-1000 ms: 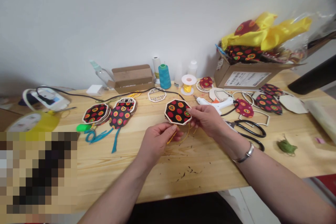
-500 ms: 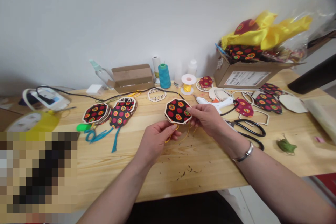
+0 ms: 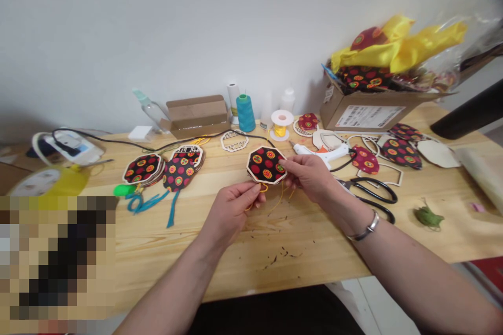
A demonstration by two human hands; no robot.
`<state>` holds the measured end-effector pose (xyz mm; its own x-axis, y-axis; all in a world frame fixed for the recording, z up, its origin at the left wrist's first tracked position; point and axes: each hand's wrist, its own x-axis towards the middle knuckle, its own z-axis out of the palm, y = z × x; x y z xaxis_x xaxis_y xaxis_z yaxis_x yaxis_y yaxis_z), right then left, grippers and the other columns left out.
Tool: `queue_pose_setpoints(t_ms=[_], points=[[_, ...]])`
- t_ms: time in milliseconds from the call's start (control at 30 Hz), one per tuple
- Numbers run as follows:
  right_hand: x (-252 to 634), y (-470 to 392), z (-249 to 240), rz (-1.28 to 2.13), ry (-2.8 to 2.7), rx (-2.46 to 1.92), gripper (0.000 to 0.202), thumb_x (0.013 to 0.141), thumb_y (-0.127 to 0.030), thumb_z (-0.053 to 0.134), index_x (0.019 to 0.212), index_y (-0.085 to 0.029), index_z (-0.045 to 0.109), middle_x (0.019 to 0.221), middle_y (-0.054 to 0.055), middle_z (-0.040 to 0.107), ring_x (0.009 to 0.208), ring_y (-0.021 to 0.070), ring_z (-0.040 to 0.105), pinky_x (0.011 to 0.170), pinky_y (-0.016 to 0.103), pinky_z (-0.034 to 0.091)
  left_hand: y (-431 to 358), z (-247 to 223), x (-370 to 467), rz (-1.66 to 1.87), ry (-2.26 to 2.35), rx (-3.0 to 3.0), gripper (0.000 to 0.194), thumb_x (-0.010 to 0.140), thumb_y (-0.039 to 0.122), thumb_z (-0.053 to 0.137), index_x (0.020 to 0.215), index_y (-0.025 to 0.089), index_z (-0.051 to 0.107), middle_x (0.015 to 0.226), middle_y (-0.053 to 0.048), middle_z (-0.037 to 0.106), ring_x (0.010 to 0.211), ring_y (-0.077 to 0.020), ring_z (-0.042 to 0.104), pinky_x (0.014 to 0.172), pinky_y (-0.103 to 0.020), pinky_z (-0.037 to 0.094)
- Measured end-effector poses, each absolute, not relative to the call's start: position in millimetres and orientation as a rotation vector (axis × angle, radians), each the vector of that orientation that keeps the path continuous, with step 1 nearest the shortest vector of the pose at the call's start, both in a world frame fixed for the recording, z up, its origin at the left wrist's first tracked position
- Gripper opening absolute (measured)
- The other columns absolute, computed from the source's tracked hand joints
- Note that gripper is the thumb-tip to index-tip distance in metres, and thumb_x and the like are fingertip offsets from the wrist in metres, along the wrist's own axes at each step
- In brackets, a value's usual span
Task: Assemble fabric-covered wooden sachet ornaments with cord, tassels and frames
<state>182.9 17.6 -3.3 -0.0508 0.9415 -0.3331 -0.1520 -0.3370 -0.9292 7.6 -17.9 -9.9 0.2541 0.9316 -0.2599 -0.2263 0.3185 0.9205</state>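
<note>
Octagonal piece (image 3: 267, 165), black patterned fabric in a pale frame, is in my hands over the middle of the worktop (image 3: 220, 261), between its back and near edges. My right hand (image 3: 310, 174): fingers closed on the piece's right rim, thumb on top. My left hand (image 3: 236, 205): fingers pinched narrow on yellow cord (image 3: 263, 187) at the lower rim (how much is inside the grip, can't tell). Loose cord hangs below the piece.

Toward the left edge: a stack of similar octagons (image 3: 143, 169), with a patterned fabric piece (image 3: 181, 171) just beside it. Toward the back edge: teal thread cone (image 3: 245, 113), upright, and yellow spool (image 3: 281, 130). Glue gun (image 3: 328, 157) lies beyond my right hand; black-handled scissors (image 3: 375, 191) lie by my right forearm, partly hidden. Green thread bundle (image 3: 429, 216) sits toward the near right corner; cardboard box (image 3: 363, 110), full of fabric, near the back right corner.
</note>
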Motion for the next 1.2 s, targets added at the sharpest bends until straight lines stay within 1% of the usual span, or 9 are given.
queue_pose_setpoints(t_ms=[133, 333, 600, 767, 933, 1200], points=[[183.4, 19.0, -5.4, 1.529, -0.929, -1.319, 0.028, 0.063, -0.037, 0.073, 0.056, -0.015, 0.056, 0.041, -0.003, 0.055, 0.035, 0.0058, 0.048, 0.034, 0.015, 0.032, -18.2, -8.8, 5.8, 0.964, 0.932, 0.83, 0.011, 0.071, 0.021, 0.069, 0.076, 0.012, 0.073, 0.069, -0.004, 0.063, 0.065, -0.0107, 0.051, 0.061, -0.023, 0.036], [184.0, 19.4, -6.2, 1.527, -0.948, -1.308, 0.028, 0.064, -0.036, 0.071, 0.055, -0.015, 0.056, 0.041, -0.002, 0.056, 0.035, 0.0057, 0.048, 0.034, 0.015, 0.032, -18.8, -8.7, 7.2, 0.945, 0.943, 0.869, 0.015, 0.075, 0.025, 0.067, 0.071, 0.011, 0.071, 0.066, -0.003, 0.06, 0.063, -0.01, 0.047, 0.059, -0.023, 0.034], [183.7, 18.3, -5.3, 1.55, -0.947, -1.298, 0.029, 0.063, -0.037, 0.072, 0.055, -0.015, 0.055, 0.041, -0.002, 0.055, 0.035, 0.0057, 0.048, 0.034, 0.015, 0.033, -18.4, -9.3, 7.2, 0.916, 0.991, 0.899, 0.019, 0.074, 0.026, 0.067, 0.062, 0.012, 0.068, 0.06, -0.001, 0.056, 0.057, -0.0083, 0.042, 0.056, -0.023, 0.031], [182.7, 17.7, -2.3, 1.553, -0.961, -1.307, 0.03, 0.062, -0.038, 0.072, 0.056, -0.015, 0.054, 0.042, -0.002, 0.056, 0.036, 0.0061, 0.048, 0.035, 0.015, 0.034, -18.3, -8.7, 8.4, 0.92, 0.991, 0.893, 0.02, 0.073, 0.026, 0.068, 0.059, 0.012, 0.067, 0.059, -0.001, 0.056, 0.057, -0.0083, 0.042, 0.056, -0.023, 0.03], [183.1, 16.3, -2.8, 1.461, -1.081, -1.332, 0.031, 0.067, -0.04, 0.068, 0.056, -0.015, 0.054, 0.041, -0.002, 0.055, 0.036, 0.006, 0.047, 0.036, 0.016, 0.033, -18.6, -8.4, 9.7, 0.919, 0.996, 0.838, 0.019, 0.069, 0.026, 0.07, 0.058, 0.011, 0.066, 0.056, -0.001, 0.055, 0.056, -0.0085, 0.042, 0.054, -0.023, 0.03], [185.3, 16.5, -5.9, 1.369, -1.193, -1.339, 0.03, 0.073, -0.04, 0.064, 0.058, -0.016, 0.054, 0.042, -0.003, 0.054, 0.037, 0.0061, 0.046, 0.038, 0.017, 0.033, -18.6, -7.4, 10.2, 0.917, 0.968, 0.821, 0.021, 0.07, 0.027, 0.071, 0.058, 0.011, 0.065, 0.056, 0.0, 0.053, 0.055, -0.0078, 0.041, 0.055, -0.023, 0.03]])
